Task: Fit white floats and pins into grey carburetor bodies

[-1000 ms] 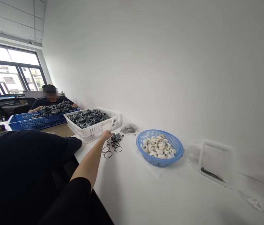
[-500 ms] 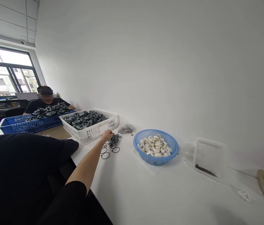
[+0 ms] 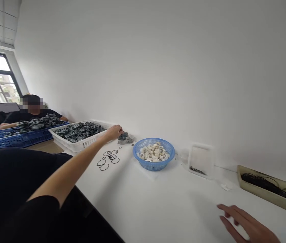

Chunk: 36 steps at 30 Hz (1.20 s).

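My left hand [image 3: 114,132] reaches over the right corner of the white crate. Its fingers are closed on a dark grey plastic part [image 3: 123,136], held in front of a clear plastic bag [image 3: 127,141] whose contents I cannot make out. Below it, black rubber rings [image 3: 103,166] of several sizes lie scattered on the white table. At lower right, my right hand [image 3: 244,221] hovers palm down over the table, fingers apart and holding nothing. A blue basket [image 3: 153,165] of white ring-shaped parts [image 3: 154,152] stands between my hands.
A white crate [image 3: 82,146] and a blue crate [image 3: 38,138] hold dark grey parts. A co-worker [image 3: 32,113] sits behind them; another person's dark-clothed shoulder [image 3: 18,179] is close on my left. A white tray [image 3: 201,160] and a beige tray of black cords [image 3: 267,199] stand along the wall.
My left hand has lifted the grey part away from the rings, toward the bag. My right hand has come into view at lower right. The camera view has turned to the right.
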### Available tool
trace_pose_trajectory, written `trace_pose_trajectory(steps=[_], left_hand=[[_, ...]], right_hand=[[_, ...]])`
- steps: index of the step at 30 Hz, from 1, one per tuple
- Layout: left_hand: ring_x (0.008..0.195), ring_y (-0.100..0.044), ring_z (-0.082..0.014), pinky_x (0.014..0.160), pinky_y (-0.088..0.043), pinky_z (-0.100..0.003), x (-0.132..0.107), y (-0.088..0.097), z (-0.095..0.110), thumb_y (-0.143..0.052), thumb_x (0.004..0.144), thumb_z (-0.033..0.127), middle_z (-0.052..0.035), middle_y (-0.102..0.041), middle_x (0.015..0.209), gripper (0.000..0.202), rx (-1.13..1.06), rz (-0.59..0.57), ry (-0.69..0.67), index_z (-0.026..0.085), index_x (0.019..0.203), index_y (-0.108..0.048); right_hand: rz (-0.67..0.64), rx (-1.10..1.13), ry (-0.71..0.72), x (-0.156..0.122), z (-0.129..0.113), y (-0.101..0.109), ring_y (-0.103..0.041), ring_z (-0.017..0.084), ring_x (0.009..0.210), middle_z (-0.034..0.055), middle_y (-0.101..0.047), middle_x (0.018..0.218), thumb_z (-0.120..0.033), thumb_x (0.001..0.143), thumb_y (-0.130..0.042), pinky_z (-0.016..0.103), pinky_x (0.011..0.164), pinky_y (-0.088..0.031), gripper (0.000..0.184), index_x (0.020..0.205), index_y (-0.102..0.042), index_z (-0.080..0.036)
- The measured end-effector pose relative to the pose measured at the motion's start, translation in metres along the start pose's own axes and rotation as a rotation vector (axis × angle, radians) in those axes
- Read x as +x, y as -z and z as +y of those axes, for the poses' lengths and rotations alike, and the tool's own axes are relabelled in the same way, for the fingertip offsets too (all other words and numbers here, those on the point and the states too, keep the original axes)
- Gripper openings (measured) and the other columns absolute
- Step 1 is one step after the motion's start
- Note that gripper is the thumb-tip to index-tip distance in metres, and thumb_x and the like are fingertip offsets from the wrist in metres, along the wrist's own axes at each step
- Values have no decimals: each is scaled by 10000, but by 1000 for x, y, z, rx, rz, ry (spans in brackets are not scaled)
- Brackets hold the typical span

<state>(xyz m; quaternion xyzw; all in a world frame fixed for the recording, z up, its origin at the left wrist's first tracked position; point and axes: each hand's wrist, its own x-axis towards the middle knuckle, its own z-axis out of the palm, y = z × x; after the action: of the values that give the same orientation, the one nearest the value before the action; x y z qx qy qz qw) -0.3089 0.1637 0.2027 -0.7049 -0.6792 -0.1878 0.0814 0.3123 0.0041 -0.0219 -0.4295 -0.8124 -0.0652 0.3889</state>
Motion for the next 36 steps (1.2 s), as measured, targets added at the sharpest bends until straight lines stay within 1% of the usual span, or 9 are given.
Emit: trace_pose_trajectory(steps=[5, 8, 11, 16, 19, 22, 24, 31, 36], left_hand=[[1012, -676, -241, 957, -530, -400, -6, 42, 92, -681, 985, 327, -77, -740, 1034, 184, -171, 2, -276, 151, 995, -734], [973, -688, -208, 882, -526, -304, -26, 42, 161, -658, 975, 387, -55, -763, 1044, 226, -335, -41, -462, 190, 1033, -750], [935, -704, -188, 783, -532, -260, -53, 27, 235, -613, 995, 467, -58, -770, 1047, 308, -493, -114, -626, 200, 1054, -754], [887, -685, -168, 733, -510, -245, -103, 9, 346, -620, 1015, 402, -57, -757, 1013, 242, -693, -189, -835, 191, 1031, -737], [890, -657, -166, 695, -478, -241, -126, 10, 390, -636, 1014, 338, -48, -739, 988, 174, -795, -228, -967, 192, 983, -727], [911, -648, -171, 693, -467, -245, -138, 11, 413, -638, 1017, 297, -47, -731, 994, 139, -828, -223, -1030, 197, 986, -729], [921, -650, -172, 703, -464, -251, -140, 11, 418, -634, 1024, 287, -44, -734, 1001, 133, -830, -223, -1035, 201, 997, -732], [926, -653, -175, 715, -470, -251, -142, 9, 412, -630, 1033, 306, -41, -731, 983, 151, -815, -243, -1014, 205, 1000, -736], [950, -650, -175, 730, -487, -245, -145, 7, 403, -639, 1029, 260, -48, -710, 1016, 108, -832, -272, -1032, 197, 1010, -724]], right_hand=[[-32, 91, -57, 13, -56, 14, -760, 245, 890, 55, -750, 1141, -479, 993, -615, 301, 721, -668, 325, 1266, -731, -344], [-98, 259, -184, 17, -77, 21, -724, 246, 930, 65, -727, 1149, -484, 986, -647, 344, 791, -656, 354, 1303, -701, -337], [-89, 522, -327, 20, -89, 26, -694, 254, 1016, 71, -698, 1209, -487, 957, -690, 399, 891, -634, 467, 1395, -642, -332], [220, 955, -510, 30, -99, 30, -644, 278, 1196, 94, -576, 1431, -506, 857, -798, 469, 1050, -559, 801, 1559, -452, -332], [406, 1074, -538, 35, -97, 42, -639, 315, 1222, 106, -609, 1394, -482, 799, -855, 501, 1057, -547, 807, 1502, -506, -296], [502, 1074, -574, 37, -96, 58, -669, 329, 1140, 106, -710, 1199, -409, 758, -899, 502, 1021, -567, 561, 1240, -689, -213], [537, 1070, -592, 36, -97, 66, -674, 318, 1123, 93, -728, 1149, -360, 735, -914, 480, 1023, -569, 455, 1117, -726, -198], [448, 1145, -531, 35, -110, 61, -617, 329, 1281, 97, -662, 1358, -376, 724, -911, 464, 1083, -541, 686, 1340, -640, -245], [484, 1161, -603, 33, -117, 50, -661, 314, 1194, 91, -687, 1295, -379, 734, -914, 453, 1034, -568, 669, 1322, -626, -243]])
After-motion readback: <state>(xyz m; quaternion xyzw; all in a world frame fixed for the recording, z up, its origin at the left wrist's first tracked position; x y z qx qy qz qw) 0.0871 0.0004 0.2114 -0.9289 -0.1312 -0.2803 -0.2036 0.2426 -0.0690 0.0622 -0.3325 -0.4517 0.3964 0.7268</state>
